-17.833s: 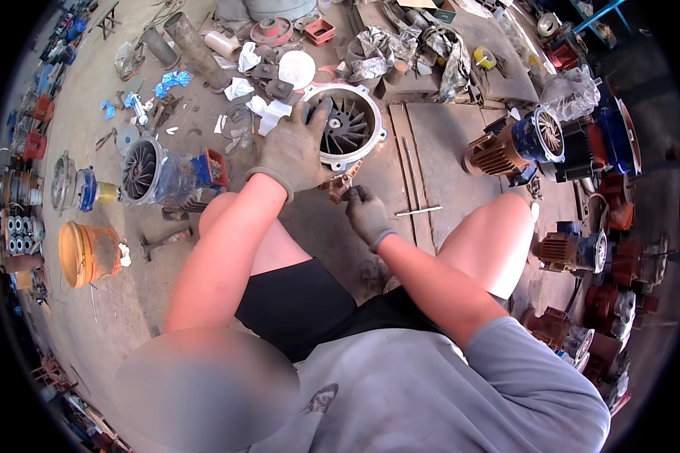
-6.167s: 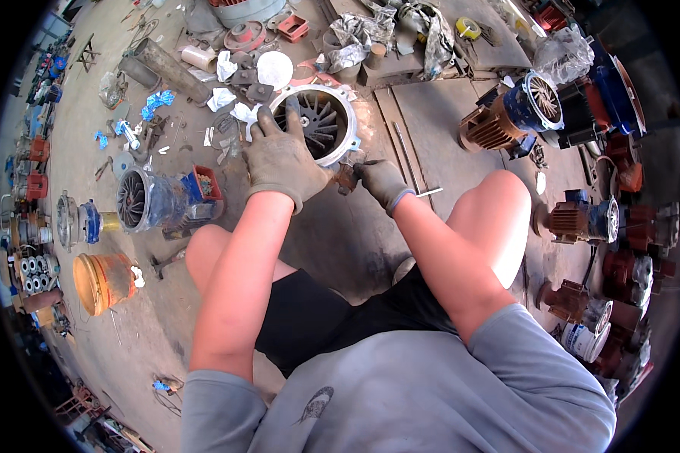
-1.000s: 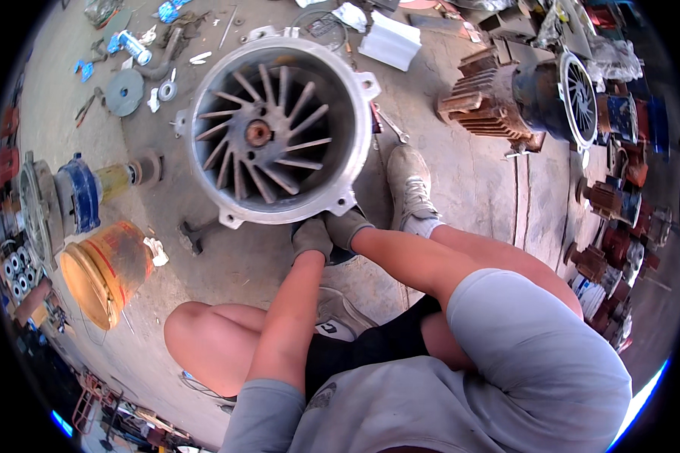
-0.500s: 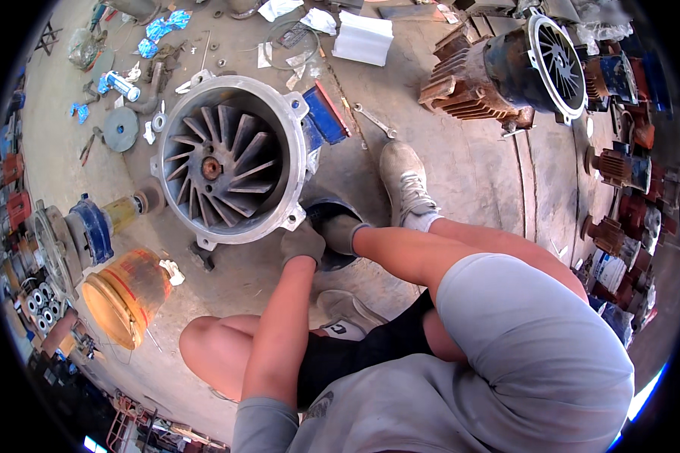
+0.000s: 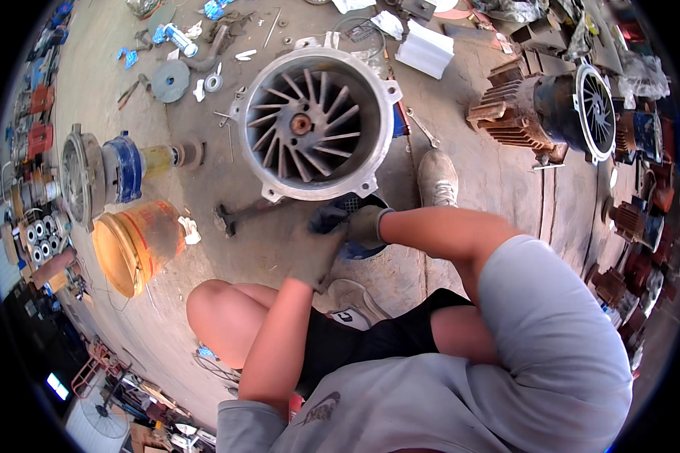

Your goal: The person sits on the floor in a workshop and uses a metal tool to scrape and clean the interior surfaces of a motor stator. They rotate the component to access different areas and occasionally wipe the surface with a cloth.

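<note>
Grey metal forms the thick, lugged rim of the round housing [image 5: 316,127], whose open mouth faces up and shows a bladed wheel [image 5: 301,124] inside. Its lower edge leaves little room above the gloved hands. To the left, a strip of bare floor [image 5: 204,185] separates it from a blue collar [image 5: 123,167] and an orange bucket [image 5: 153,234]. A hammer [image 5: 225,220] lies nearer, its handle running toward the housing's underside. On the right, a wrench [image 5: 425,130] and a shoe [image 5: 437,177] stand close by; beyond them the floor opens out as far as a rusty finned motor [image 5: 510,109].

Below the housing, between it and the person's body, sits a dark blue round part [image 5: 364,251], partly covered by the hands. The left hand [image 5: 315,249] is at its left side, and the right hand [image 5: 366,226] bends over its upper side, the two meeting or overlapping. Both hide their fingers, so I cannot tell whether either is clenched, released or grasping that part. The housing lies just above both.
</note>
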Motion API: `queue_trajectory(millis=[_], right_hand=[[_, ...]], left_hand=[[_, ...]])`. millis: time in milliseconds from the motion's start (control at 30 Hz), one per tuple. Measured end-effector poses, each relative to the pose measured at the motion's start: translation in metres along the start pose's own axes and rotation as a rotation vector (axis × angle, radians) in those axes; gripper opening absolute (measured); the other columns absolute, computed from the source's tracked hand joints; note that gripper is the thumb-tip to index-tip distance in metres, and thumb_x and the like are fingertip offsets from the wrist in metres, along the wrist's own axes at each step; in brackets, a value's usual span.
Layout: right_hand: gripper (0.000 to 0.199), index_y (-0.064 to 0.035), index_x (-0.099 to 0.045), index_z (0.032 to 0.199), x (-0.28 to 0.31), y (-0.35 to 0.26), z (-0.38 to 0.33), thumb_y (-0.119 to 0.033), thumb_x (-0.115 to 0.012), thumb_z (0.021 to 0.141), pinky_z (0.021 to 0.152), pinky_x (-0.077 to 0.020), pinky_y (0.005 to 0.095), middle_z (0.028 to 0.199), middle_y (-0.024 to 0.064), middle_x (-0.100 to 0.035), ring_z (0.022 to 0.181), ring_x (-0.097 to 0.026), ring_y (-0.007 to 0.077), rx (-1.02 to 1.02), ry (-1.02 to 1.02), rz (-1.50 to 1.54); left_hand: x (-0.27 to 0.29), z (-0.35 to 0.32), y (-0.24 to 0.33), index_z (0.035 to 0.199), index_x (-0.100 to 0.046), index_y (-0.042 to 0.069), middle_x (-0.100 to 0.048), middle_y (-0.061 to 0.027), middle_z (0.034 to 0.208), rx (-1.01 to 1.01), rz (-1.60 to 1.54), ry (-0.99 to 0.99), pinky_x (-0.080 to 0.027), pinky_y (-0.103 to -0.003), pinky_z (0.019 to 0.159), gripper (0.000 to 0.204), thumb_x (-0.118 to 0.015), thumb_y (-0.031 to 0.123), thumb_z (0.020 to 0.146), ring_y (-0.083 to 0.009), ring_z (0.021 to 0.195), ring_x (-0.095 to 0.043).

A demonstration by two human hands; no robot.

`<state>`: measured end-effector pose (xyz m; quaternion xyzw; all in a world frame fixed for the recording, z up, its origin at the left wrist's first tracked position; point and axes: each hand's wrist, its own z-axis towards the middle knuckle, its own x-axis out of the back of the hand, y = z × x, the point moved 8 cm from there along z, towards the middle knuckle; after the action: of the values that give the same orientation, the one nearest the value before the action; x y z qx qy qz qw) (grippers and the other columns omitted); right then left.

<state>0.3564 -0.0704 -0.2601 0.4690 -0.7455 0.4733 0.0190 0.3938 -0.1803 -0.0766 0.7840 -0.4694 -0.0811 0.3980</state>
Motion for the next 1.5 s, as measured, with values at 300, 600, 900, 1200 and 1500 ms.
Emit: queue_trajectory(millis=[300, 600, 900, 1200, 1500], right_hand=[[0.026, -0.0097, -0.081, 0.114, 0.223, -0.057, -0.192, -0.019, -0.072, 0.092, 0.093, -0.0603, 0.0490, 0.109, 0.0179, -0.080, 0.106, -0.076, 0.0372, -0.044, 0.088, 0.134], [0.021, -0.0017, -0.080, 0.117, 0.294, 0.012, -0.246, -0.001, -0.078, 0.096, 0.093, -0.0632, 0.0315, 0.108, 0.0075, -0.081, 0.101, -0.077, 0.0151, -0.115, 0.888, 0.797], [0.031, -0.0067, -0.079, 0.122, 0.327, 0.028, -0.240, -0.007, -0.083, 0.092, 0.080, -0.0623, 0.0310, 0.100, 0.0079, -0.082, 0.086, -0.075, 0.0131, 0.025, 1.071, 0.632], [0.026, -0.0098, -0.082, 0.114, 0.352, 0.019, -0.227, -0.020, -0.074, 0.091, 0.095, -0.0614, 0.0474, 0.106, 0.0169, -0.082, 0.102, -0.079, 0.0374, -0.264, 0.861, 0.195], [0.035, -0.0065, -0.082, 0.113, 0.365, 0.010, -0.222, -0.027, -0.087, 0.085, 0.090, -0.0612, 0.0484, 0.105, 0.0176, -0.081, 0.101, -0.078, 0.0384, -0.172, 0.902, 0.083]], left_hand=[[0.048, -0.012, 0.076, 0.118, -0.077, -0.011, -0.082, -0.0158, 0.108, -0.166, -0.532, 0.116, -0.064, -0.035, 0.090, 0.025, -0.079, 0.000, 0.096, -0.0229, 0.096, -0.080], [0.071, 0.024, 0.047, 0.112, -0.080, -0.007, -0.085, -0.0143, 0.102, -0.363, 0.125, 0.227, -0.062, -0.036, 0.085, 0.029, -0.086, 0.012, 0.092, -0.0202, 0.092, -0.081], [0.064, -0.008, 0.112, 0.126, -0.077, 0.001, -0.079, -0.0218, 0.123, -0.345, 0.552, 0.557, -0.057, -0.049, 0.098, 0.050, -0.090, 0.029, 0.087, -0.0403, 0.115, -0.075], [0.061, -0.014, 0.106, 0.133, -0.070, -0.001, -0.069, -0.0266, 0.140, -0.482, 0.704, 0.658, -0.051, -0.056, 0.110, 0.064, -0.093, 0.025, 0.080, -0.0497, 0.132, -0.063], [0.041, -0.021, 0.125, 0.109, -0.079, 0.002, -0.079, -0.0210, 0.106, -0.757, 0.606, 0.462, -0.059, -0.049, 0.083, 0.039, -0.095, 0.016, 0.077, -0.0440, 0.095, -0.076]])
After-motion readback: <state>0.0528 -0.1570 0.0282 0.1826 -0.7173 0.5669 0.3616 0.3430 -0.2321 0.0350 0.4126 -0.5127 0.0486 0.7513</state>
